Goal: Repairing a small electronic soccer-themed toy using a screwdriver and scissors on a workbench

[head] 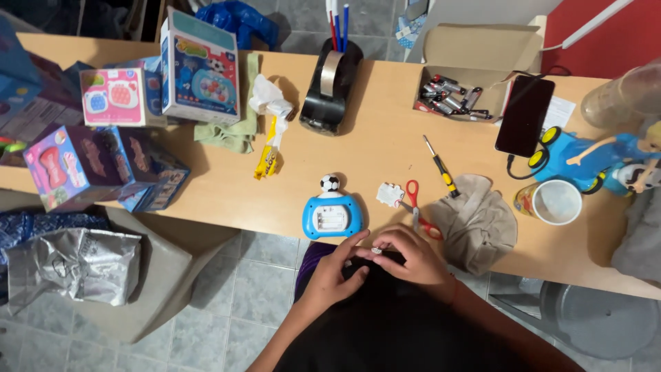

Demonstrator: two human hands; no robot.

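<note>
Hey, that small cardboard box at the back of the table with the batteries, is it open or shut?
Open. The cardboard box has its flap folded up and back, and loose batteries show inside it, beside the black phone.

smooth wooden table, glossy plastic toy

Whatever tiny thing the left hand and right hand pinch is too small to make out. The blue toy car and boxes get cropped at the edges.

Even indoor light from above, soft shadows beside boxes, sharp centre, slight wide-angle stretch and blur at edges
</note>
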